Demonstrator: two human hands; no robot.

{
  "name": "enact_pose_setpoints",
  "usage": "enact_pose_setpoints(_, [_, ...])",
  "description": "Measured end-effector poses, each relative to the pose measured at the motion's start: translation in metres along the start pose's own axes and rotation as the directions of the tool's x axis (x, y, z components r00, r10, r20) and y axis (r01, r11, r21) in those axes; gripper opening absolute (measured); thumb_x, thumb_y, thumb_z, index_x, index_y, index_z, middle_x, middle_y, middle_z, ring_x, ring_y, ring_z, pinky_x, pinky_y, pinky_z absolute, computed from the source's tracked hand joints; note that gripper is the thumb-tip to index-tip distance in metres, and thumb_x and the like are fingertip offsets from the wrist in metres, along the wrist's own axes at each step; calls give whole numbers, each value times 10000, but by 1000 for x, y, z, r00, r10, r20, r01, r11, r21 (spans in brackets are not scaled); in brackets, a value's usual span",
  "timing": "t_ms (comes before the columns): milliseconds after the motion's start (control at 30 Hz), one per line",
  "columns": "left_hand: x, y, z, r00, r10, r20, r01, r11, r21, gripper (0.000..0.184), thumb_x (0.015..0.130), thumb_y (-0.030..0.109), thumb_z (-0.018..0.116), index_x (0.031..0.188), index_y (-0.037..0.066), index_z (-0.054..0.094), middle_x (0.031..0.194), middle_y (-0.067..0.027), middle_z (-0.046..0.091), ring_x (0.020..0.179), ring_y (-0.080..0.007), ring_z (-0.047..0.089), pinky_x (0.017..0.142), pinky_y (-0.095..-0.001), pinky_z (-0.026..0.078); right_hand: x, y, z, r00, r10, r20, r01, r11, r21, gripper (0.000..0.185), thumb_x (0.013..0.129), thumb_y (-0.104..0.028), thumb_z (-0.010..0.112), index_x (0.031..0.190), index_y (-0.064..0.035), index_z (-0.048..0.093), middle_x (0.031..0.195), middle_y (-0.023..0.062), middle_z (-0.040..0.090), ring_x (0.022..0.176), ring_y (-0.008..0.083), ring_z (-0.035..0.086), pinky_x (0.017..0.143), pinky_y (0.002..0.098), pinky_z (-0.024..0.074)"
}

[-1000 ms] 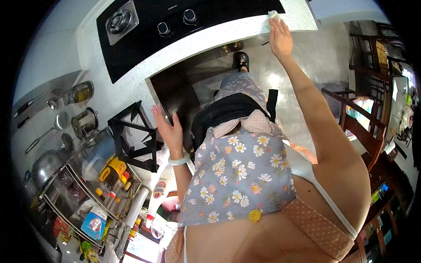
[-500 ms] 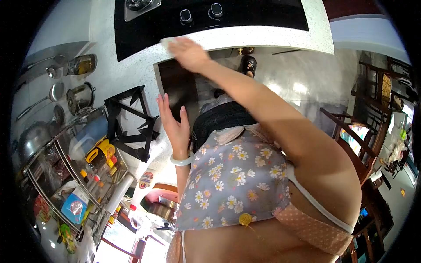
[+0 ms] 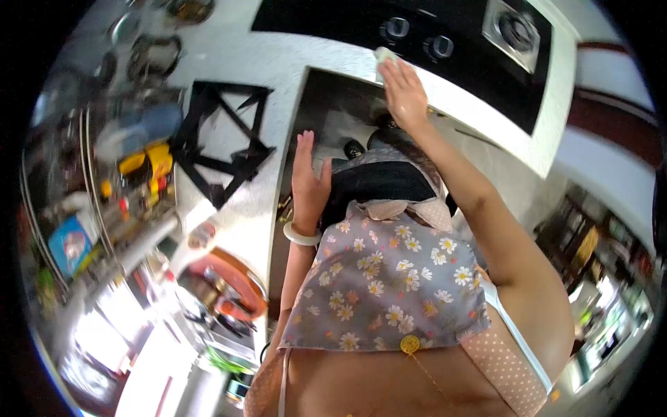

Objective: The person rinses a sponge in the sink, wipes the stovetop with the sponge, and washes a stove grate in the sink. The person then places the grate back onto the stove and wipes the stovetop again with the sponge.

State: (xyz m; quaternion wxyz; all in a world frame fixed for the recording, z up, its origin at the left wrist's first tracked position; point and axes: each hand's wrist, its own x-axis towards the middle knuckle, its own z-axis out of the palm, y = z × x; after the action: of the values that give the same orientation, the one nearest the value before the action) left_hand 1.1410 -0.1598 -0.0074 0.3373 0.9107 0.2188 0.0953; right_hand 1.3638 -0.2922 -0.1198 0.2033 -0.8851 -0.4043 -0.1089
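Note:
My right hand (image 3: 404, 92) is pressed on a pale cloth (image 3: 384, 57) at the front edge of the white speckled counter (image 3: 479, 101), just below the knobs (image 3: 439, 47) of the black stove (image 3: 333, 17). My left hand (image 3: 310, 182) is raised beside the counter's inner edge, fingers up and thumb apart, with nothing in it. A pale bangle (image 3: 301, 235) circles that wrist. To its left a black metal pot stand (image 3: 260, 151) lies on the counter.
At the left stands a metal rack (image 3: 89, 174) with bottles and packets. A reddish round tray (image 3: 233, 274) with pots is at the lower left. A steel burner (image 3: 515, 35) sits at the stove's right. Wooden furniture (image 3: 566, 222) stands at the right.
The view has turned. My right hand with the cloth went left along the counter edge, then back right to below the knobs. My left hand stays raised and open.

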Motion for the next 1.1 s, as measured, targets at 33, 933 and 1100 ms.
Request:
enact_pose_setpoints(33, [-6, -1, -5, 998, -52, -37, 52, 999, -5, 517, 843, 37, 577, 1325, -16, 398, 1345, -217, 432, 1287, -355, 373, 1041, -393, 329, 23, -14, 17, 995, -94, -23, 95, 994, 54, 379, 852, -130, 562, 1229, -103, 543, 1283, 82, 525, 1197, 290, 468, 1003, 393, 380])
enact_pose_setpoints(933, [-97, -48, -29, 429, -753, -499, 362, 649, -669, 347, 923, 101, 512, 1237, -41, 467, 1210, -158, 552, 1102, -205, 530, 911, -301, 423, 69, 3, 7, 887, -442, 133, 436, 897, 68, 574, 748, 62, 506, 1278, -158, 512, 1338, 58, 489, 1221, 276, 467, 948, 351, 443])
enact_pose_setpoints(1100, [-82, -99, -80, 448, -630, -634, 355, 776, -521, 236, 909, 146, 561, 1082, -8, 517, 974, -93, 574, 886, -160, 542, 762, -288, 451, 110, -45, 46, 919, -378, 107, 379, 925, 18, 546, 775, 42, 511, 1276, -175, 511, 1350, 35, 477, 1230, 258, 461, 951, 338, 446])
